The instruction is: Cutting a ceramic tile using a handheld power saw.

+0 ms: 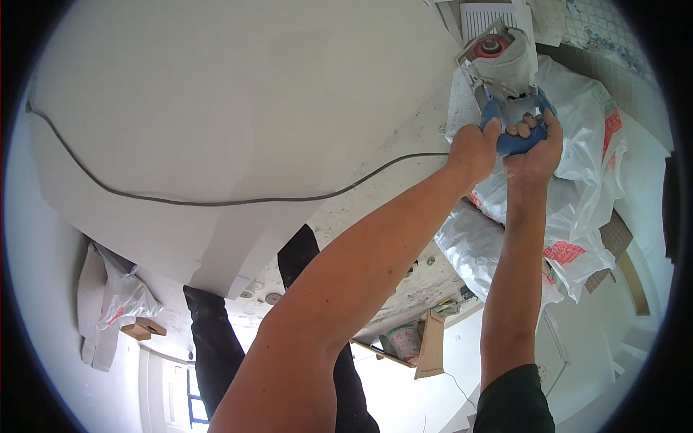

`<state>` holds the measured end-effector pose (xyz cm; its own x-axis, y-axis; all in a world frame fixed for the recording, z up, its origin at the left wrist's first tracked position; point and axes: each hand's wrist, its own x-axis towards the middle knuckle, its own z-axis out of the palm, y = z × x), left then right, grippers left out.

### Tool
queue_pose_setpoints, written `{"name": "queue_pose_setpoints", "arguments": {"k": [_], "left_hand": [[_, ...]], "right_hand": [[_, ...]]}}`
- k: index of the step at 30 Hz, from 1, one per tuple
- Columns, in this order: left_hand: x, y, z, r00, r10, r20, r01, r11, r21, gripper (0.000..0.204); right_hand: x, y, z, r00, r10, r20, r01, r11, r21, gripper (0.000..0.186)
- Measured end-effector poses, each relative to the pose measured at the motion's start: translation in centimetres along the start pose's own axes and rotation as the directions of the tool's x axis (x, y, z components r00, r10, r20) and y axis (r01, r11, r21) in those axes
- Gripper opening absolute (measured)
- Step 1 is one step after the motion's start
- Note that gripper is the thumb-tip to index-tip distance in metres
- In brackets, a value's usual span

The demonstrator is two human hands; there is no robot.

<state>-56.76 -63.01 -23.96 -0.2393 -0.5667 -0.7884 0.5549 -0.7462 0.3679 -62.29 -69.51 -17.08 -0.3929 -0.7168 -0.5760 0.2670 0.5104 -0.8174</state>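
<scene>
A handheld circular saw (503,65) with a dusty pale body, a metal guard, a reddish round hub and a blue handle is at the upper right. My right hand (535,148) wraps around the blue handle, its fingertips showing through the opening. On the handle's left side my left hand (474,150) is closed against it, thumb up; its other fingers are mostly hidden. A dark cable (253,200) comes out by my left wrist and curves leftward over a large pale board (216,108). Where the saw meets the surface below cannot be seen clearly.
White plastic sacks (577,151) with red print are piled beside my right forearm. A slotted white panel (487,18) lies beyond the saw. Near my dark-trousered legs are a cardboard box (431,345) and, farther left, a hanging plastic bag (128,292). The dusty floor (361,195) shows past the board's edge.
</scene>
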Motion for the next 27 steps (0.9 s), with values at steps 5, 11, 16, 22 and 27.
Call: {"name": "queue_pose_setpoints", "arguments": {"k": [5, 11, 16, 22, 27], "left_hand": [[0.17, 0.02, 0.02, 1.0, 0.007, -0.004, -0.007, 1.0, 0.027, 0.064], [0.0, 0.22, -0.04, 1.0, -0.001, -0.006, 0.001, 1.0, -0.002, 0.063], [-0.18, 0.28, -0.07, 1.0, -0.009, -0.016, 0.009, 1.0, 0.012, 0.063], [-0.34, 0.59, -0.17, 1.0, -0.001, -0.007, 0.002, 0.999, 0.051, 0.064], [-0.63, 0.83, 0.05, 1.0, 0.001, 0.006, -0.001, 0.998, 0.068, 0.065]], "right_hand": [[0.17, -0.09, 0.01, 1.0, -0.003, 0.007, 0.003, 1.0, 0.01, 0.016], [0.28, -0.17, 0.01, 1.0, 0.01, 0.005, -0.01, 1.0, 0.01, 0.016], [-0.01, -0.03, 0.08, 1.0, 0.013, -0.002, -0.013, 1.0, 0.012, 0.017], [-0.05, -0.17, 0.24, 1.0, 0.02, -0.015, -0.02, 1.0, 0.004, 0.018], [0.1, -0.41, -0.24, 1.0, 0.007, -0.001, -0.007, 1.0, 0.006, 0.017]]}}
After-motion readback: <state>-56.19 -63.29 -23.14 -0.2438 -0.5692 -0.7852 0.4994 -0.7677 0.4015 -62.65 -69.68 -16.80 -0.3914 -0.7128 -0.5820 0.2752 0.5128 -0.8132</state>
